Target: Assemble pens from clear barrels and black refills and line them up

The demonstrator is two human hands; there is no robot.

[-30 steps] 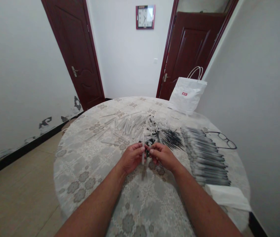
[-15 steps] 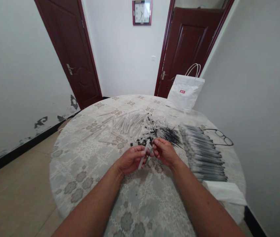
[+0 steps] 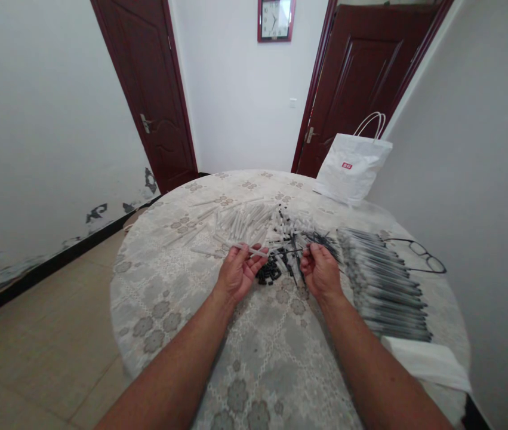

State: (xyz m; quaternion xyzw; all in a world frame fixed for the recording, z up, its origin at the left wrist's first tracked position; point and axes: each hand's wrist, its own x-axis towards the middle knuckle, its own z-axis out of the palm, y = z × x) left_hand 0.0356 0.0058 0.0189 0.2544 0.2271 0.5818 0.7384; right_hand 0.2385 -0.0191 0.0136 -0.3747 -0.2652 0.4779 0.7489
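Note:
My left hand pinches a whitish translucent pen barrel between thumb and fingers, its free end pointing right. Facing it across a small gap, my right hand is closed on a thin dark pen refill that points left toward the barrel. Small black plugs lie in a heap between the hands. Loose pen barrels are piled beyond my left hand, and dark refills lie just behind my right hand. Small whitish pieces are heaped between these piles.
A row of grey pens lies to the right, beside eyeglasses. A white folded packet sits at the right edge of the round table. A white paper bag stands at the back right.
My hands have moved apart and slightly farther forward. The barrel in my left hand has turned from steep to nearly level. The view has shifted a little left.

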